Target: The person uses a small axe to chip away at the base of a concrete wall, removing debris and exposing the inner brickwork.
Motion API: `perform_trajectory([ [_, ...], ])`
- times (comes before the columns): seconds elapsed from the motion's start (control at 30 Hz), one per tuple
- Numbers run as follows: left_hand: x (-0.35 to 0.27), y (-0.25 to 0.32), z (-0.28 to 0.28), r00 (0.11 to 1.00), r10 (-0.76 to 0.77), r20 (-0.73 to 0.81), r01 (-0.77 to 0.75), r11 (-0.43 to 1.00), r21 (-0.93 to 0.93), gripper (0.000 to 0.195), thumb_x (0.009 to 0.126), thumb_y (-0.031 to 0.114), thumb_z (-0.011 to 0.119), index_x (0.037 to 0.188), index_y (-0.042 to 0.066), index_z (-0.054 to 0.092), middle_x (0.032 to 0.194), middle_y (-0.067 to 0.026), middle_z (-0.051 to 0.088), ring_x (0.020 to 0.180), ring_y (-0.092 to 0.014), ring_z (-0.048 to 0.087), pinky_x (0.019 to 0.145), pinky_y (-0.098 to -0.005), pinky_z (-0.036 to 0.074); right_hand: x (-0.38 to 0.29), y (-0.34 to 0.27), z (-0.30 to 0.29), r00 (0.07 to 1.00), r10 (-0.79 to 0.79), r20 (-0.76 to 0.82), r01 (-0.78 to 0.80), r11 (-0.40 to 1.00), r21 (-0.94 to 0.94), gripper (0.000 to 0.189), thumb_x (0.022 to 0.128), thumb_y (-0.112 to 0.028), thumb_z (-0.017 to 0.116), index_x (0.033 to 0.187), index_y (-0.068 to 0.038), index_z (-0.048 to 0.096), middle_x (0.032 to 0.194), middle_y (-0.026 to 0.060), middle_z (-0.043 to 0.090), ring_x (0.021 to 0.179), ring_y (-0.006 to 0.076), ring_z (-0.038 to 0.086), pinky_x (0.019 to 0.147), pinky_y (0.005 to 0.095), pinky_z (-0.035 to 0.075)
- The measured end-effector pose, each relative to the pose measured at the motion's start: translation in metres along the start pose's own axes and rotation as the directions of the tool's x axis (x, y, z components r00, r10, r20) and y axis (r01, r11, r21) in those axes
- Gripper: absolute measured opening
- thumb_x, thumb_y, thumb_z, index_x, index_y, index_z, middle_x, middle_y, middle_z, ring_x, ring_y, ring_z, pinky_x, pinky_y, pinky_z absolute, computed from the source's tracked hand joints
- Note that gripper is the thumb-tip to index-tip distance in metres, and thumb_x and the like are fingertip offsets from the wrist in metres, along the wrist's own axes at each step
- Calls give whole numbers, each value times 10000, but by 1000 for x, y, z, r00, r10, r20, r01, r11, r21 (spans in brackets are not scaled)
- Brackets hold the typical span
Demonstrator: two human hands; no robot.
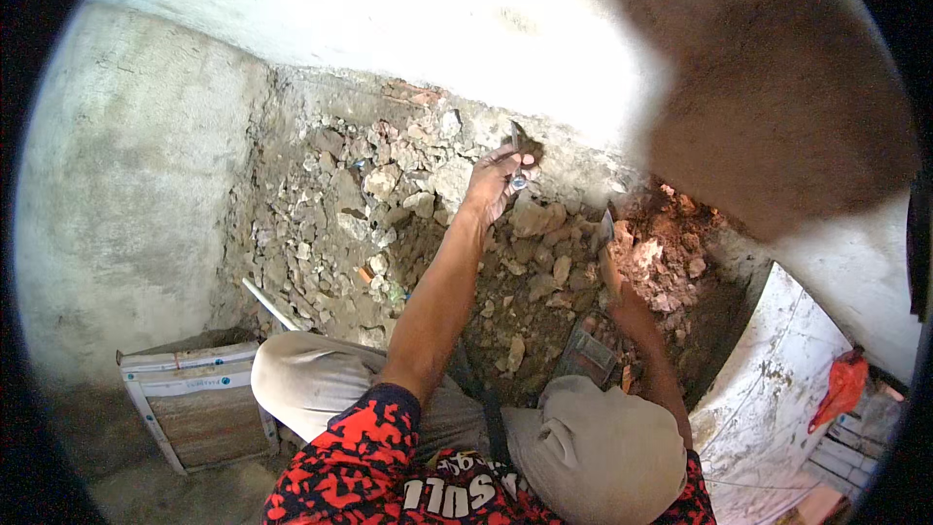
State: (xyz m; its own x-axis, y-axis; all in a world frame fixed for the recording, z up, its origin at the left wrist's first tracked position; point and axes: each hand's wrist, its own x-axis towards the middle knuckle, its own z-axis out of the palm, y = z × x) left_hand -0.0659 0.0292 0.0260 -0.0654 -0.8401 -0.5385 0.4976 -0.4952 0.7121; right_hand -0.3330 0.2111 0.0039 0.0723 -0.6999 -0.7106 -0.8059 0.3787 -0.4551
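My left hand point(499, 179) grips a metal chisel point(515, 137) near the foot of the plastered wall point(466, 22). The chisel's round struck end point(518, 182) faces back toward me, and its far end is at the wall's rough lower edge. Lower and to the right, my right hand point(618, 295) is closed around the handle of a hammer-like tool. That tool's metal head point(607, 226) is blurred, so its exact kind is unclear; it is apart from the chisel. Broken stones and loose earth point(539, 219) lie beneath both hands.
A reddish rubble heap point(656, 248) rests against the wall at right. Between my knees is a grey rectangular object point(589, 351). A taped boxlike item point(204, 408) and a white pipe point(268, 303) are at left. A pale panel point(773, 372) and red plastic bag point(840, 386) stand right.
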Motion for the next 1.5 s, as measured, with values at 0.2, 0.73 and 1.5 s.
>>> perform_trajectory([
  [0.2,13,-14,-2,1000,11,5,-11,998,-64,301,826,-27,511,1120,-57,457,877,-140,608,644,-140,582,512,-218,499,-41,-15,8,997,80,20,-83,969,231,456,799,-186,521,1197,-10,385,989,261,540,895,380,548,734,453,435],
  [0.73,18,-11,-9,999,-10,-32,2,968,-251,270,827,-5,512,1082,-74,459,789,-117,591,519,-134,506,448,-255,465,-33,-70,17,904,-243,-351,353,888,295,450,782,-241,563,1129,21,449,846,162,596,752,275,592,679,356,464],
  [1.5,50,11,-5,950,-263,169,312,827,-468,132,881,157,500,821,39,500,664,-46,534,449,-117,436,407,-250,408,55,-119,-29,707,-541,-455,540,829,-148,373,754,-206,582,1045,9,491,904,231,554,838,286,565,667,392,452],
])
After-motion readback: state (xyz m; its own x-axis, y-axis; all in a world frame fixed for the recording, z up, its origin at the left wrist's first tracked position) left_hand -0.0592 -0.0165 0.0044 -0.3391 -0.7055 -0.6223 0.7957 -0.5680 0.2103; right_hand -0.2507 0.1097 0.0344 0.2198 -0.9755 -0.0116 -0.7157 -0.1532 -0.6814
